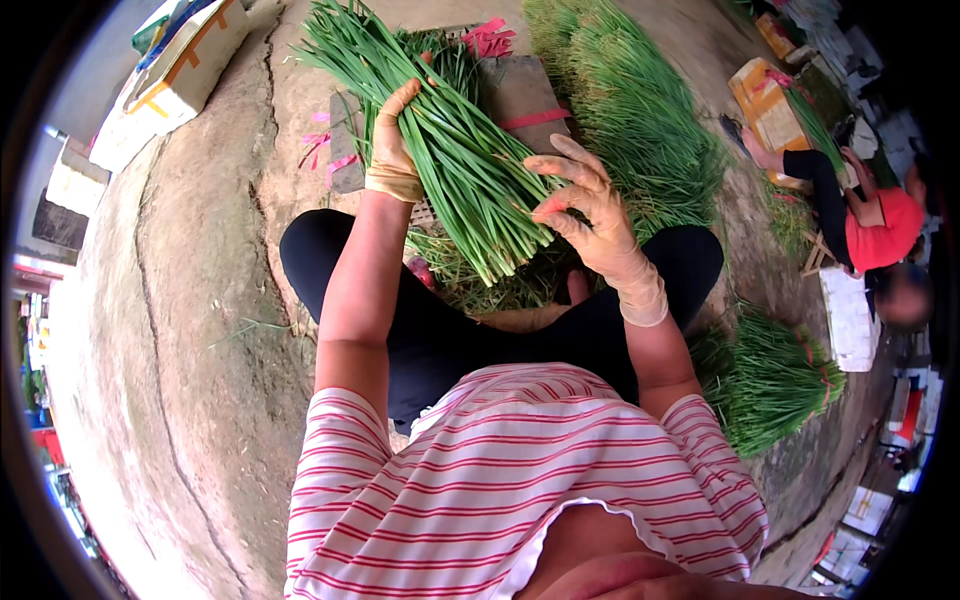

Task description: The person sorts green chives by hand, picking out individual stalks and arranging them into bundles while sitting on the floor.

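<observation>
A thick bunch of long green chives [470,165] slants across in front of me, its cut ends toward my lap. My left hand [395,150], in a thin pale glove, is wrapped round the bunch at its middle. At the bunch's right side is my gloved right hand [592,215], with thumb and forefinger pinched together near the stalks and the other fingers raised. Whatever that pinch holds is too small to make out. Loose trimmings [480,275] lie beneath the bunch, between my knees.
Behind the bunch stands a low block [520,90] with pink ribbons [488,38]. A long heap of chives [630,110] lies to its right, tied bunches [775,380] near my right knee. Foam boxes [185,75] stand far left. Another person [880,225] sits at the right.
</observation>
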### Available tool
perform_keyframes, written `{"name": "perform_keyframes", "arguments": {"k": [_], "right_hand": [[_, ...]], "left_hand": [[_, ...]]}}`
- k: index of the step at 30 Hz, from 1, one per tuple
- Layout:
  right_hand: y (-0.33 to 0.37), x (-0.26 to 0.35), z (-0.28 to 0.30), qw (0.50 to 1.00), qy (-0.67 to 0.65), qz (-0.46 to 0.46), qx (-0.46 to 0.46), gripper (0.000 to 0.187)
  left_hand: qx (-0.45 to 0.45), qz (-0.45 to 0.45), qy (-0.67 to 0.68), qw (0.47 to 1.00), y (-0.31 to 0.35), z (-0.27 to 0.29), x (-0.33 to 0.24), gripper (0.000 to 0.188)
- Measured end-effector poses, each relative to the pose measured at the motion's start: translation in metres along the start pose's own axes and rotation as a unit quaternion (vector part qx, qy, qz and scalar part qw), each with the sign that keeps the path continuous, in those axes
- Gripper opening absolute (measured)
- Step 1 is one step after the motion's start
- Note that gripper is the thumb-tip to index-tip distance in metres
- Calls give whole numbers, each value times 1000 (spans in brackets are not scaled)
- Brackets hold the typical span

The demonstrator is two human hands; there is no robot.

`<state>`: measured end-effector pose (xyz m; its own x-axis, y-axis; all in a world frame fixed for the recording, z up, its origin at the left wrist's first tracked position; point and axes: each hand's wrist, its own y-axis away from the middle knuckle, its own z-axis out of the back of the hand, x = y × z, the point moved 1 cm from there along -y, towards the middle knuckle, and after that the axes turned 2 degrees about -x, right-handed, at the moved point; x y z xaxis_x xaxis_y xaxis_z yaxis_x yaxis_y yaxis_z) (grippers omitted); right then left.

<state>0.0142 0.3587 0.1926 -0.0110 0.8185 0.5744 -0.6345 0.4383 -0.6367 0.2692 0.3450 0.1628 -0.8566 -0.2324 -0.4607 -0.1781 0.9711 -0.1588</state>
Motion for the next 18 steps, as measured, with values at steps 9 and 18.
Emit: {"name": "perform_keyframes", "arguments": {"k": [9,18], "right_hand": [[-10,-13,21,994,-79,-4,-74,15],[-10,9,33,923,-304,-26,-233,15]], "left_hand": [[10,12,-20,1000,3,-5,1,46],[76,40,45,995,6,-8,4,43]]}}
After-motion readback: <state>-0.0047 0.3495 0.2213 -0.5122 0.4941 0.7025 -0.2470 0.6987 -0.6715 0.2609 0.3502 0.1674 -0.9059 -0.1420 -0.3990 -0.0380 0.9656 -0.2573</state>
